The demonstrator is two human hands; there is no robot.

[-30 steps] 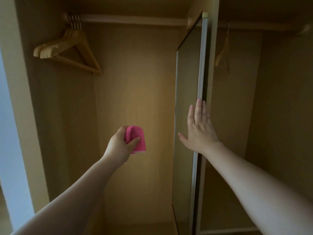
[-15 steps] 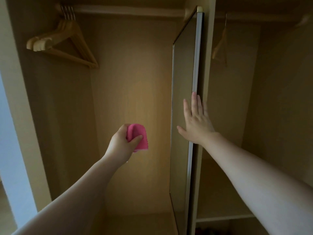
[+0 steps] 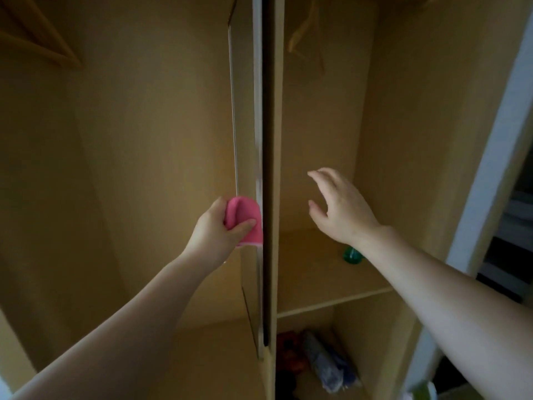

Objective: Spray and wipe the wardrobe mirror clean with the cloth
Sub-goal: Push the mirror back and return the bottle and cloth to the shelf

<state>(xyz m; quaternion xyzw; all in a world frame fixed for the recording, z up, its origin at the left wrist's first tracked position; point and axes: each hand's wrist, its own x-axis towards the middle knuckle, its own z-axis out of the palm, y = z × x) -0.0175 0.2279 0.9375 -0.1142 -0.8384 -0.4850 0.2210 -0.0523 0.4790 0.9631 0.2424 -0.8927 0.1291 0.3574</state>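
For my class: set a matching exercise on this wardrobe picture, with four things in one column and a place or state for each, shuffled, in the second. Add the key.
Things:
1. pink cloth
2. right hand
3. green object
4. wooden hanger

Places or states:
A. top left corner of the view
B. open, holding nothing
C. on the shelf in the right compartment
D. gripped in the left hand, at the mirror's edge

Pairs: 1-D, 2-B, 3-C, 4-A

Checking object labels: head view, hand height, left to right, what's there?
left hand → pink cloth → mirror frame edge → wardrobe divider panel → right hand
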